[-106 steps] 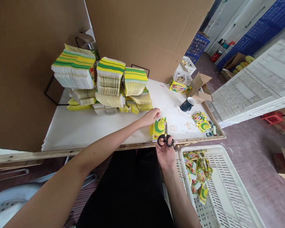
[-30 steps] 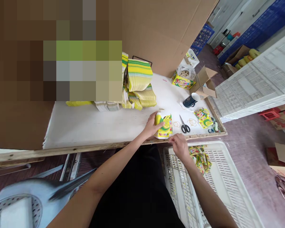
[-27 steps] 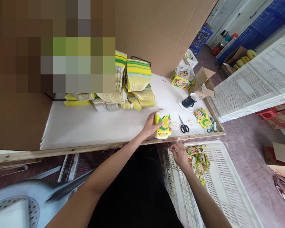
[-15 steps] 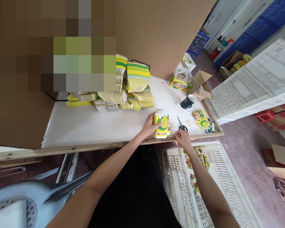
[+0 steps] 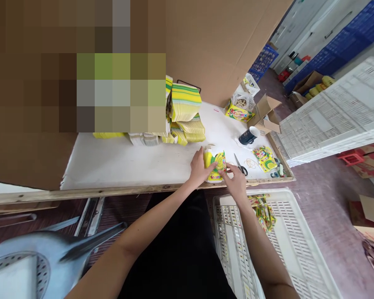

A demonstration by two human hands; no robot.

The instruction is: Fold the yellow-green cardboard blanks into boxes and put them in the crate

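Note:
A small yellow-and-green printed carton [image 5: 218,158] stands on the white tabletop near its front edge. From the left, my left hand [image 5: 201,169] grips it, thumb across the printed front and fingers behind. My right hand [image 5: 236,182] closes on the lower right side, its thumb against the front. Just beyond the right hand lie black-handled scissors [image 5: 243,169], partly covered by the fingers. Loose rubber bands [image 5: 251,163] rest beside the scissors. Behind the carton are bundled stacks of flat yellow-and-green cartons [image 5: 187,104], partly hidden by a blurred patch.
Farther right are a dark mug [image 5: 248,136], flat printed pieces [image 5: 264,158], an open cardboard box [image 5: 264,114] and a printed box holding a bag [image 5: 239,110]. A white plastic crate [image 5: 299,232] with printed packs [image 5: 264,214] sits below the table's wooden edge [image 5: 112,192].
My right hand has moved left from beside the scissors onto the carton's right side. My left hand keeps its hold on the carton. The camera view has shifted slightly.

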